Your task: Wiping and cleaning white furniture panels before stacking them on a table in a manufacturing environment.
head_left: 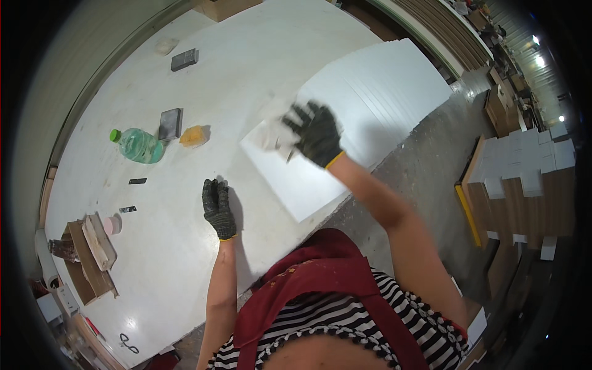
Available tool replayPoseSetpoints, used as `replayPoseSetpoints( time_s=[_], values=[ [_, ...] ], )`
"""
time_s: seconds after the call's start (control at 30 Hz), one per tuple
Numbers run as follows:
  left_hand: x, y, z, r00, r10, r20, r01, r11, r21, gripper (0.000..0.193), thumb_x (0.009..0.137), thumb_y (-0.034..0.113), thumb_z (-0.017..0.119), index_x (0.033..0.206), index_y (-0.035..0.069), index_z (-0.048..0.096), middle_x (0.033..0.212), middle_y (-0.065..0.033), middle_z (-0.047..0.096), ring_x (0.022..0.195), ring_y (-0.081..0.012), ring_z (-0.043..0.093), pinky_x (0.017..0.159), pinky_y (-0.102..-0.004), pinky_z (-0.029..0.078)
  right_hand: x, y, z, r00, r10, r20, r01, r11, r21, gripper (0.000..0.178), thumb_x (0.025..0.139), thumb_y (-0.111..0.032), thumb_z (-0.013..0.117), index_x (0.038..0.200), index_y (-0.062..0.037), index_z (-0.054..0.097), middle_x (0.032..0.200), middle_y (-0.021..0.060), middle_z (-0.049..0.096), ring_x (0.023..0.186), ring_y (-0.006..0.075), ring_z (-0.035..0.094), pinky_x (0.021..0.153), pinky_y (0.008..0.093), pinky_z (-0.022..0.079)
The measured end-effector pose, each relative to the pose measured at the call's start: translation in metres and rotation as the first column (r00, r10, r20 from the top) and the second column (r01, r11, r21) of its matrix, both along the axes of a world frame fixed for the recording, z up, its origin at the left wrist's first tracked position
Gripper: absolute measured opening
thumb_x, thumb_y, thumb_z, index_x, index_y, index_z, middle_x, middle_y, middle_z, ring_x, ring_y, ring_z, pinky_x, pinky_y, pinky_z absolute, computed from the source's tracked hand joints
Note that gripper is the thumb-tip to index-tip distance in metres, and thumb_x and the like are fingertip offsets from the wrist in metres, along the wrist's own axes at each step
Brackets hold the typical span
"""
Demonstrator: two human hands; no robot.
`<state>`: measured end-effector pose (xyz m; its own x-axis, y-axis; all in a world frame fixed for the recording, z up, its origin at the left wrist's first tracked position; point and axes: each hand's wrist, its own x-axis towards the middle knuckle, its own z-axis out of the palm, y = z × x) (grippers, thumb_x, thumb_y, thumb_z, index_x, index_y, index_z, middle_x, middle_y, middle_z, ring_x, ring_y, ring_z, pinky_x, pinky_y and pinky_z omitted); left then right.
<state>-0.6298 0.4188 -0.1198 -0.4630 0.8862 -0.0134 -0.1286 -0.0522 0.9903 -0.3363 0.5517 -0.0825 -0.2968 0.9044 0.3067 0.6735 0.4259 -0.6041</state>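
1. Here's the white panel (303, 190), right in the middle of the view on the counter (163, 250), a corner poking toward six o'clock.
2. Its clear left edge slants from eleven to five o'clock; the long axis I can't call, because the far end vanishes under the right hand and merges with its neighbours.
3. Beyond it, the fanned white stack (379, 86) spreads away toward two o'clock, every visible edge leaning eleven to five.
4. Right hand (317, 134), gloved, just past twelve o'clock: fingers spread and aimed at ten, over a pale cloth (270, 135). Gripping it or only pressing? Can't tell.
5. That cloth is a smear of blur, its outline lost against the white, partly covered by the fingers.
6. Left hand (219, 211), gloved, between eight and nine: fingers stretched toward twelve, clutching nothing, just beside the panel; contact with the counter is unclear.
7. Out at ten, a yellow lump (193, 136); farther out, between nine and ten, a green-capped bottle (140, 146).
8. Over at three, floor-side stacks (524, 169) fade into the dark rim, their outer ends hard to make out.
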Motion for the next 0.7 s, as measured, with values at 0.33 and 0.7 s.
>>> replayPoseSetpoints(
  time_s=[0.33, 0.7],
  values=[
    [0.035, -0.044, 0.028, 0.996, -0.065, 0.054, 0.068, 0.996, -0.054, 0.063, 0.090, -0.003, 0.052, 0.146, 0.002, 0.025, 0.145, -0.0147, 0.039, 0.132, -0.0237, 0.041, 0.110, -0.0359, 0.031, -0.043, -0.102, 0.041, 0.954, 0.118, 0.277, -0.188, 0.952, 0.241, 0.047, 0.072, -0.033, 0.067, 0.117, -0.0200, 0.064, 0.123, 0.0065, 0.060, 0.113, 0.0296, 0.054, 0.096, 0.0467, 0.041],
    [0.005, -0.127, -0.006, 0.913, -0.261, -0.314, 0.279, 0.960, 0.014, 0.059, 0.083, -0.006, 0.048, 0.141, 0.000, 0.037, 0.140, -0.0137, 0.046, 0.125, -0.0239, 0.046, 0.104, -0.0366, 0.039, 0.035, -0.210, 0.028, 0.994, -0.104, -0.021, 0.086, 0.910, -0.405, 0.046, 0.082, -0.038, 0.067, 0.122, -0.0160, 0.062, 0.106, 0.0144, 0.067, 0.098, 0.0299, 0.064, 0.087, 0.0402, 0.049]
  ],
)
